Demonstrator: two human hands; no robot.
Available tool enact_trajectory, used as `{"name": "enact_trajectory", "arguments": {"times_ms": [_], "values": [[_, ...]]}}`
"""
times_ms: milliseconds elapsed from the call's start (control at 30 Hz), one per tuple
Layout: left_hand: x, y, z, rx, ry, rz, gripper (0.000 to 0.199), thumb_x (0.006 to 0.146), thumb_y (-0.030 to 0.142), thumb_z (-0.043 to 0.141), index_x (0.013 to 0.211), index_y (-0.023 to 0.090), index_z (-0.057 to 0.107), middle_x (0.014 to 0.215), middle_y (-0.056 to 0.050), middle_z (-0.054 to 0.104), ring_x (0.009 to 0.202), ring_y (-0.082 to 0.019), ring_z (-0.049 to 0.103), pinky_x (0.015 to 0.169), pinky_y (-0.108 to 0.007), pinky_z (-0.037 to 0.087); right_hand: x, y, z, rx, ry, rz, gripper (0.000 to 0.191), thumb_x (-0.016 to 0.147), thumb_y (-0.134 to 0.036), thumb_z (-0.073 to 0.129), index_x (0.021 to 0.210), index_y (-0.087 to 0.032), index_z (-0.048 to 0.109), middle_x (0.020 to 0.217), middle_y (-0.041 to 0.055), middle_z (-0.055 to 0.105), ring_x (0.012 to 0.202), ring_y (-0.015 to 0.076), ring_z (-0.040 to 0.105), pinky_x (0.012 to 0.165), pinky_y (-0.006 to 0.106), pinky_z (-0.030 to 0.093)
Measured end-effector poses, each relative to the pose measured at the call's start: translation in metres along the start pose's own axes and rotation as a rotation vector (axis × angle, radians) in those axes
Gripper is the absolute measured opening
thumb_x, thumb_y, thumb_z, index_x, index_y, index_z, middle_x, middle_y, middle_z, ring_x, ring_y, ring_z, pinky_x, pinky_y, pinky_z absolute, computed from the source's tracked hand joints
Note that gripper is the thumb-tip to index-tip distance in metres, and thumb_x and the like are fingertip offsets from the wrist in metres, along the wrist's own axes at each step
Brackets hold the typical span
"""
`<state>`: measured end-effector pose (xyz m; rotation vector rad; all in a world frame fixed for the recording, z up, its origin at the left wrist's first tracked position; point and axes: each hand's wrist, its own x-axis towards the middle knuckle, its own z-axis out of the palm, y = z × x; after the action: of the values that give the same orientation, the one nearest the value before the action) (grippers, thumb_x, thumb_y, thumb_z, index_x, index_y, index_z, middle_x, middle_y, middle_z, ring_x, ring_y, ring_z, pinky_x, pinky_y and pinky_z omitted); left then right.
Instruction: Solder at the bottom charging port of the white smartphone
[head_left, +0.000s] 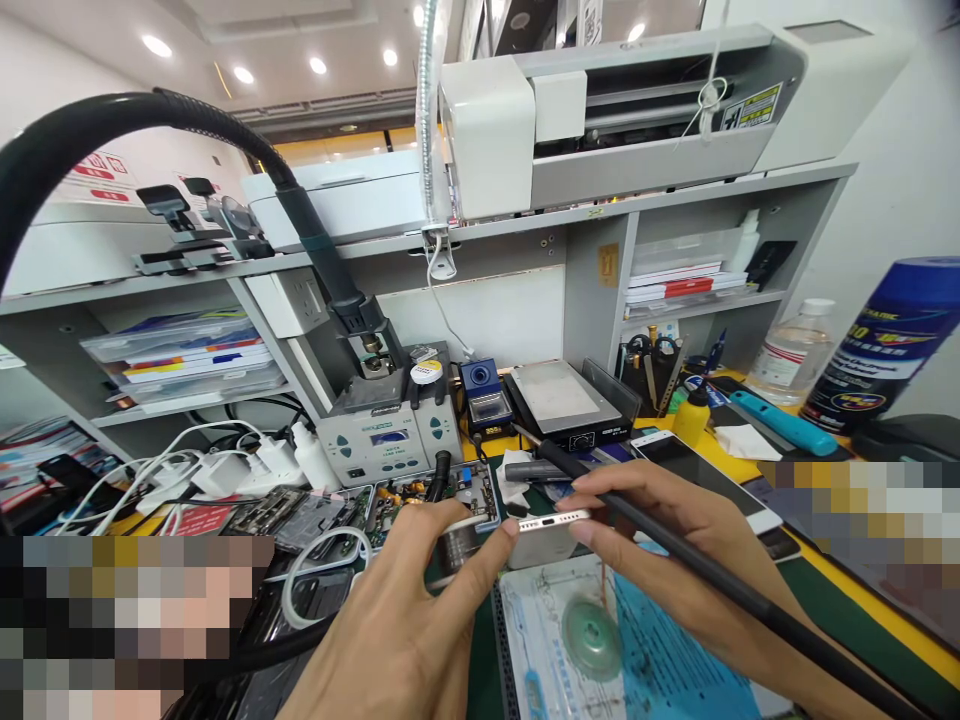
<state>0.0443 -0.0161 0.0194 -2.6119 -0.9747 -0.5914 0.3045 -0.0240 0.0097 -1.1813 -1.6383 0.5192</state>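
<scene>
A phone (541,548) is held on edge between my two hands. Its port and the speaker holes of its light end face me. My left hand (420,590) has thumb and fingers closed at the phone's left side. At the right side, my right hand (660,540) pinches it with fingertips and thumb. A black hose-like cable (690,565) with a thin tip crosses in front of my right hand; whether that hand also grips it, I cannot tell. Below the phone lies a blue and white work mat (525,620) bearing a green round disc (592,640).
Behind stand a hot-air station (390,440), a blue soldering stand (486,395) and a heating plate (566,395). Circuit boards (300,510) lie left. On the right are another phone (705,475), a yellow bottle (691,417) and a spray can (885,345). A thick black arm (150,105) arches overhead.
</scene>
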Motion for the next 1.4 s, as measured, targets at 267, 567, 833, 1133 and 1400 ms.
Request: {"name": "enact_trajectory", "arguments": {"times_ms": [267, 567, 833, 1133, 1400], "values": [[0.000, 0.002, -0.004, -0.004, -0.023, -0.010, 0.074, 0.080, -0.002, 0.044, 0.150, 0.023, 0.051, 0.133, -0.019, 0.053, 0.119, -0.031, 0.066, 0.086, -0.038, 0.065, 0.001, 0.000, 0.001, 0.007, -0.005, 0.000, 0.014, 0.092, -0.032, 0.072, 0.106, -0.033, 0.071, 0.095, 0.0007, 0.078, 0.079, 0.0193, 0.076, 0.058, 0.023, 0.059], [0.000, 0.002, -0.007, -0.037, -0.021, -0.003, 0.069, 0.084, -0.003, 0.044, 0.148, 0.023, 0.051, 0.134, -0.018, 0.050, 0.121, -0.028, 0.061, 0.092, -0.040, 0.062, 0.001, -0.003, -0.001, 0.002, -0.009, -0.002, 0.013, 0.091, -0.031, 0.072, 0.105, -0.031, 0.071, 0.095, 0.0014, 0.078, 0.079, 0.0187, 0.076, 0.060, 0.022, 0.060], [0.000, 0.002, -0.007, -0.014, -0.045, 0.003, 0.070, 0.085, -0.004, 0.045, 0.149, 0.024, 0.050, 0.137, -0.018, 0.048, 0.124, -0.031, 0.059, 0.093, -0.044, 0.061, 0.000, -0.003, -0.001, 0.003, -0.032, 0.035, 0.013, 0.093, -0.033, 0.071, 0.106, -0.032, 0.071, 0.095, 0.0006, 0.077, 0.082, 0.0186, 0.075, 0.062, 0.022, 0.059], [0.000, 0.002, -0.008, -0.024, -0.048, 0.015, 0.071, 0.085, -0.003, 0.043, 0.150, 0.024, 0.048, 0.135, -0.018, 0.048, 0.125, -0.030, 0.058, 0.093, -0.044, 0.061, 0.000, -0.001, -0.001, 0.009, -0.039, 0.051, 0.015, 0.093, -0.035, 0.071, 0.108, -0.031, 0.071, 0.097, 0.0016, 0.077, 0.083, 0.0193, 0.075, 0.064, 0.024, 0.059], [-0.002, 0.001, -0.005, -0.020, -0.038, 0.020, 0.071, 0.085, -0.004, 0.044, 0.150, 0.024, 0.049, 0.136, -0.018, 0.047, 0.127, -0.032, 0.056, 0.095, -0.048, 0.060, -0.002, -0.001, -0.001, 0.053, -0.032, 0.058, 0.016, 0.091, -0.034, 0.074, 0.107, -0.031, 0.072, 0.098, 0.0012, 0.079, 0.086, 0.0194, 0.076, 0.068, 0.023, 0.061]]}}
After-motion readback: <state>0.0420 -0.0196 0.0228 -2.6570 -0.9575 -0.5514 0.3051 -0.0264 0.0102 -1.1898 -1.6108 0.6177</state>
